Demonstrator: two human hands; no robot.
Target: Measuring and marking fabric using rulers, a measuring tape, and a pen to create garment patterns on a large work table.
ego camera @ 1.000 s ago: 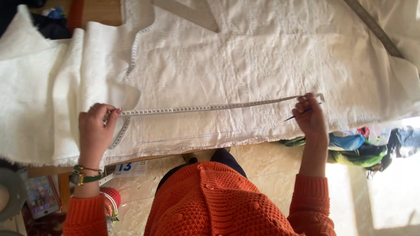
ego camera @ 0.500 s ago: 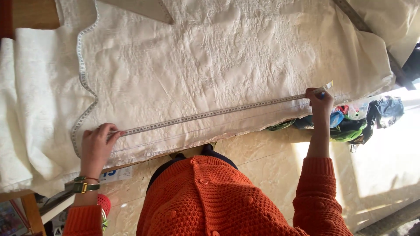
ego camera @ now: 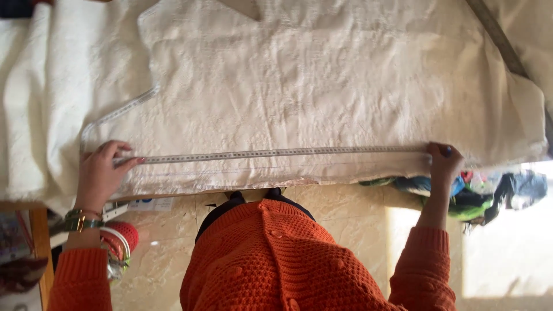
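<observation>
Hands (ego camera: 101, 175) (ego camera: 443, 164) stretch tape measure (ego camera: 276, 154) along cream cloth's (ego camera: 322, 86) near edge

Below you lies a pale marbled tile floor (ego camera: 357, 230) with a patch of sunlight at the right. On it, under the counter's right end, you see a heap of blue, green and dark clothes (ego camera: 478, 198). At the left stands a wooden leg (ego camera: 39, 242), with a red and white roll (ego camera: 120, 239) just beside it.
</observation>
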